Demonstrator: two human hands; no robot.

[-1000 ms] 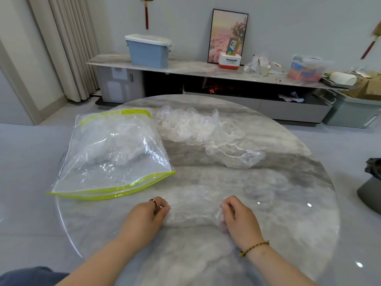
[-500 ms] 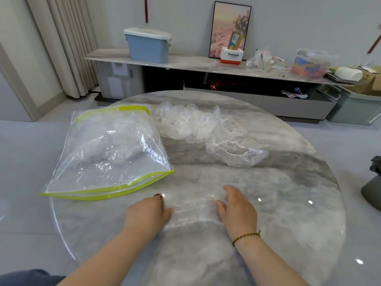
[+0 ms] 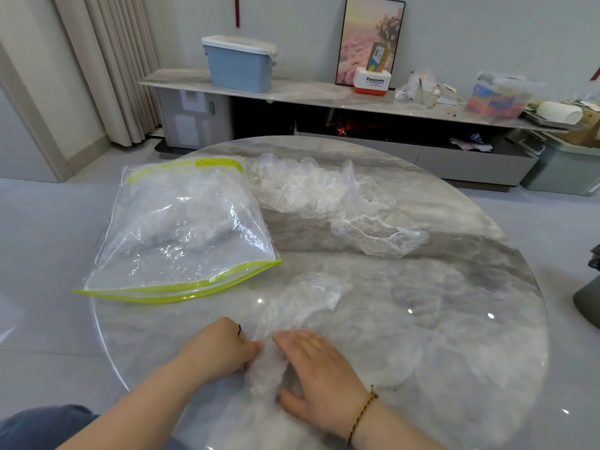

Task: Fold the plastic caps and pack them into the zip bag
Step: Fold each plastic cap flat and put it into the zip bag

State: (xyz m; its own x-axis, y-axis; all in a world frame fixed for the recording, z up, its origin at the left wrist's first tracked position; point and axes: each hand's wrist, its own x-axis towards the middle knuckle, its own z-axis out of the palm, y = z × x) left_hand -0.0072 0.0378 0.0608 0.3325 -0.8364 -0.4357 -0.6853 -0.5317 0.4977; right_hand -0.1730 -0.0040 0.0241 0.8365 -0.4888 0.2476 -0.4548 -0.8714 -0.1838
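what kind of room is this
Probably a home living room: a low media console along the wall with a framed picture standing on it, floor-length curtains, and a round marble table.

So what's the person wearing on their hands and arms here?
No sleeves or gloves in view. The right hand has a braided yellow-brown cord bracelet at the wrist. The left hand shows a thin dark ring on one finger.
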